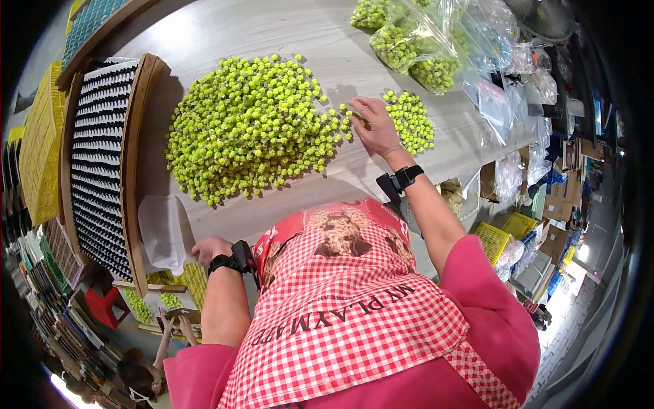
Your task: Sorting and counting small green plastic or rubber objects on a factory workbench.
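A large heap of small knobbly yellow-green pieces point(252, 123) lies on the pale tabletop. To its right is a smaller, flatter group of the same pieces point(412, 123). My right hand point(375, 128) is between the two, its bent fingers apart at the heap's right edge. Some pieces lie by the fingertips, and the palm side is hidden. By the table's near edge is my left hand point(212, 251), close to a translucent white plastic tub point(161, 233); its fingers are curled and too unclear to read. Both wrists wear black straps with a small device.
At the left stands a wooden-framed rack point(102, 163) with rows of black and white parts, beside yellow plastic crates point(42, 146). Clear bags point(422, 48) of green pieces lie at the back right. Another person point(146, 371) works at lower left.
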Demonstrator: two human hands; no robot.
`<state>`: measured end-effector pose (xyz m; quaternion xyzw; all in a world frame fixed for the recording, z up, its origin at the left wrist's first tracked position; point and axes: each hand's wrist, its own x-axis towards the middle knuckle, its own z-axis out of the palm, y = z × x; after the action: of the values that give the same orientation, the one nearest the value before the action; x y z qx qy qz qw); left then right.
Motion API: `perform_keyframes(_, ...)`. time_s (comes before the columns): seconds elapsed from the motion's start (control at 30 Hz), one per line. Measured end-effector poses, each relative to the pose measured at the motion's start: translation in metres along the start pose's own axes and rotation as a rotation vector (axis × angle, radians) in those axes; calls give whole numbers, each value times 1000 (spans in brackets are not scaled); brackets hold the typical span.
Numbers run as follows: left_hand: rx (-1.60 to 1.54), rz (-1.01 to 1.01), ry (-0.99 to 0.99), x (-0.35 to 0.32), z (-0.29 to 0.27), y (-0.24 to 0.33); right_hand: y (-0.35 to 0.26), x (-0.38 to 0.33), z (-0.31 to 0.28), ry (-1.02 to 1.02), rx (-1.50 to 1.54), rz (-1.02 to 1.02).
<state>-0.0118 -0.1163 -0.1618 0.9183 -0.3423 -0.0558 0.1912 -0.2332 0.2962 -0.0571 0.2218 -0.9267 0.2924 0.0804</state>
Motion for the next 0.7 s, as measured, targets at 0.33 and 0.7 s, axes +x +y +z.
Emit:
perform_keyframes(0.33,-105,-82,-20,9,-1,-3,20,-6,-3,1,-101,-68)
perform_keyframes(0.7,28,19,5,22,27,-13,-16,-22,-5,-47,-54,-57)
